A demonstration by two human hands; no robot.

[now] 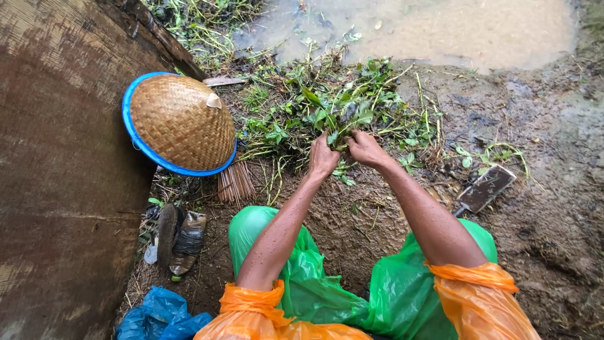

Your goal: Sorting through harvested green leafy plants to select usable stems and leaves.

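Together, the left hand [323, 157] and right hand [365, 148] clenched one bunch of greens [343, 110] on the mud, stems gathered tight (so none slipped); hat [181, 123] and knife [483, 190] lay aside, within reach.

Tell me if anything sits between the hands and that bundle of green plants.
Nothing visible does. The left hand and right hand are already on the green plants, gripping the stems at the near edge of the pile, on the muddy ground.
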